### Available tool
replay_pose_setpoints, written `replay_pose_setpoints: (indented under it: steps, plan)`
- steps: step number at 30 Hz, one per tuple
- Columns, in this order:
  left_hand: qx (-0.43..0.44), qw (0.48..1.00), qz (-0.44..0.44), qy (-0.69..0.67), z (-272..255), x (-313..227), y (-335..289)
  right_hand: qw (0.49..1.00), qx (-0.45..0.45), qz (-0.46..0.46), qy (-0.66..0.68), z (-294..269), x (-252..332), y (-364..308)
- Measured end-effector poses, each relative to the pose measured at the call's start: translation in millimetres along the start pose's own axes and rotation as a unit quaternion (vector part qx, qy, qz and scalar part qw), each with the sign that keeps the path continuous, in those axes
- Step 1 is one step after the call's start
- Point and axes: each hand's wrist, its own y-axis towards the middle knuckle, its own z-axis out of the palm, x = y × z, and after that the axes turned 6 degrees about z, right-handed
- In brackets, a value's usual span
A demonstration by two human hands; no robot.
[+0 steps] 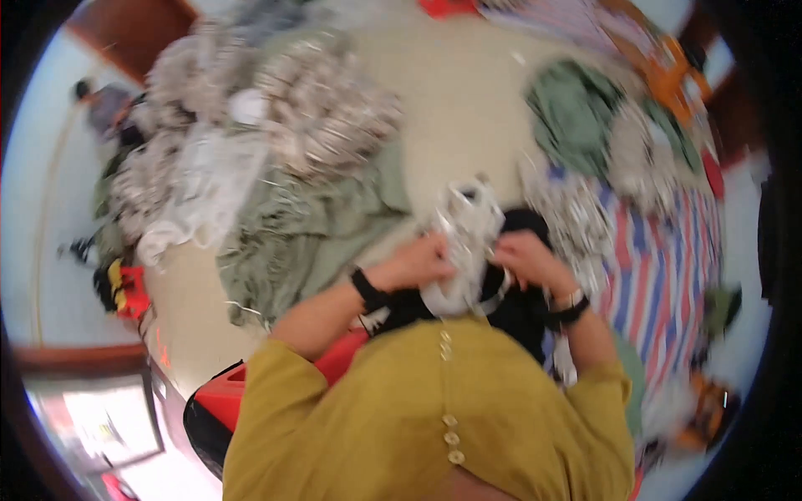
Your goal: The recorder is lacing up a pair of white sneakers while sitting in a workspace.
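A shiny white bundle (468,224), too blurred to tell whether it is cord, plastic or cloth, lies over my lap in front of my body. My left hand (422,260) is closed at its left side, fingers bent against it. At its right edge my right hand (530,257) pinches a part of the same bundle. A pale loop hangs beneath the right fingers. Black cloth (511,317) shows under and behind the bundle. Both wrists wear black bands.
Heaped green cloth (313,234) lies left on the pale table (451,75), with bundled beige cords (326,108) behind it. More green cloth (572,113) is at the far right. Tangled pale strands (568,213) rest beside a striped sheet (656,275). A red seat (334,355) is beside me.
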Motion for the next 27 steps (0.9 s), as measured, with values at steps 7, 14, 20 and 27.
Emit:
replay_pose_setpoints:
  steps: [7, 14, 20, 27]
  plan:
    - [-0.018, 0.999, -0.016, 0.032, -6.4, -18.8, 3.0, 0.971, -0.038, 0.223, 0.073, -45.0, -84.4, -137.8]
    - [-0.021, 0.998, -0.014, 0.053, -0.4, -11.8, -7.6, 0.897, -0.328, 0.056, -0.289, -16.2, -81.6, -111.4]
    - [-0.013, 0.998, -0.024, 0.055, 7.2, -6.3, -10.9, 0.948, -0.263, -0.08, -0.163, 16.5, -9.5, -7.9]
    - [-0.015, 0.998, -0.009, 0.065, 0.5, -7.2, -11.2, 0.991, -0.121, 0.047, -0.016, 12.2, 20.2, 6.6]
